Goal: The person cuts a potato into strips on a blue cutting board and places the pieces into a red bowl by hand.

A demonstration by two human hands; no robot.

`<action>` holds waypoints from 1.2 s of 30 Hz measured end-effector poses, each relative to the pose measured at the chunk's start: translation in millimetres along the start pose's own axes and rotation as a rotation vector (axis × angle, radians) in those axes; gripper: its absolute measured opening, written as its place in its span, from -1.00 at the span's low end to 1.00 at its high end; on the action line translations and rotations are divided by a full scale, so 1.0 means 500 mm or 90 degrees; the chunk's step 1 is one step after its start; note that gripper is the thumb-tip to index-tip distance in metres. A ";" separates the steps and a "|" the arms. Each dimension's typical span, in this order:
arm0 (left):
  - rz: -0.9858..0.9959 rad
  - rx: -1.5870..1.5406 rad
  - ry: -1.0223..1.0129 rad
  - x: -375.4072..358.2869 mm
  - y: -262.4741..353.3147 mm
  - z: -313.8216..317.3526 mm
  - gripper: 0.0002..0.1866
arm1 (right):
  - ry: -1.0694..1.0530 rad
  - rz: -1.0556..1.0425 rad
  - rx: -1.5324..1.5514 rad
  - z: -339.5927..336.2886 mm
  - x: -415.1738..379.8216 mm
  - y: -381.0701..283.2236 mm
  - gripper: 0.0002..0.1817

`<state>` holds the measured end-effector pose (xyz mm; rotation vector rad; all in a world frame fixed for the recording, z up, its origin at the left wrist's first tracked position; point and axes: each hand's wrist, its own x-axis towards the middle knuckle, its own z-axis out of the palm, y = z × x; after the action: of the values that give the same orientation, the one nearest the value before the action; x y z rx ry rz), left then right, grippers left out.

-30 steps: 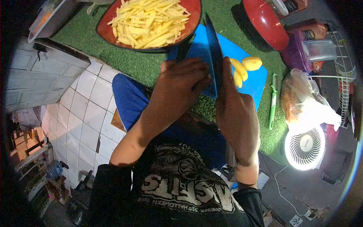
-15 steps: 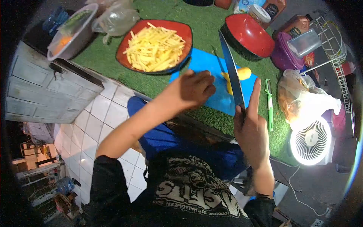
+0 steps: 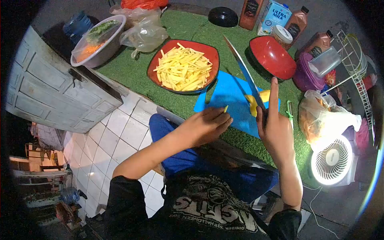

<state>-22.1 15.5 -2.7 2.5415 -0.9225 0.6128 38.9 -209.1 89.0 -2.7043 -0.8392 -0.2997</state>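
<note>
My right hand (image 3: 277, 134) is closed round the handle of a long kitchen knife (image 3: 249, 76), index finger stretched out and blade pointing up and away. Near the blue cutting board's (image 3: 228, 94) front edge, my left hand (image 3: 210, 125) pinches a small yellow piece, seemingly a potato strip (image 3: 226, 108). Yellow potato pieces (image 3: 264, 96) lie on the board, partly hidden behind the blade and my right hand. To the left, a red square plate (image 3: 154, 66) is heaped with cut potato strips (image 3: 184, 68). A green peeler (image 3: 289, 110) lies right of the board, partly covered by my right hand.
Behind the board stands an empty red bowl (image 3: 274, 58), with bottles, a milk carton (image 3: 275, 18) and a purple container (image 3: 309, 72) nearby. A lit fan (image 3: 332, 160) and a plastic bag (image 3: 320, 114) are at right. A basin (image 3: 116, 46) of vegetables sits far left.
The view has shifted, so the table things appear lower and farther right. A yellow strip now shows at my left fingertips. My right hand still holds the knife.
</note>
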 end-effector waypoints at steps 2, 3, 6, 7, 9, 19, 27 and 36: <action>-0.008 -0.011 0.005 -0.014 -0.005 0.007 -0.42 | 0.027 -0.034 -0.006 0.007 0.009 -0.001 -0.08; -0.014 -0.041 0.026 -0.014 -0.007 -0.001 -0.47 | 0.052 -0.067 -0.015 0.008 0.014 -0.002 -0.06; -0.067 -0.068 0.067 0.001 -0.003 0.000 -0.55 | 0.053 -0.085 -0.030 0.006 0.032 -0.009 -0.03; -0.118 -0.067 0.085 0.010 0.000 0.006 -0.60 | 0.055 -0.088 -0.031 0.007 0.038 -0.011 -0.03; -0.147 -0.031 0.071 0.026 -0.002 0.027 -0.64 | 0.081 -0.121 -0.012 0.010 0.047 -0.016 -0.02; -0.273 0.122 -0.147 0.077 0.023 -0.001 -0.62 | 0.124 -0.138 0.001 0.008 0.081 -0.050 0.01; -0.257 0.045 0.302 0.060 -0.010 -0.238 -0.60 | 0.216 -0.224 -0.179 0.046 0.146 -0.070 -0.10; -0.187 0.160 0.051 0.059 -0.082 -0.237 -0.51 | 0.265 -0.260 -0.232 0.077 0.162 -0.108 -0.10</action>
<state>-6.4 85.7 104.0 2.7751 -0.4552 0.7724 77.4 -111.7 87.6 -2.5965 -1.2940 -1.1605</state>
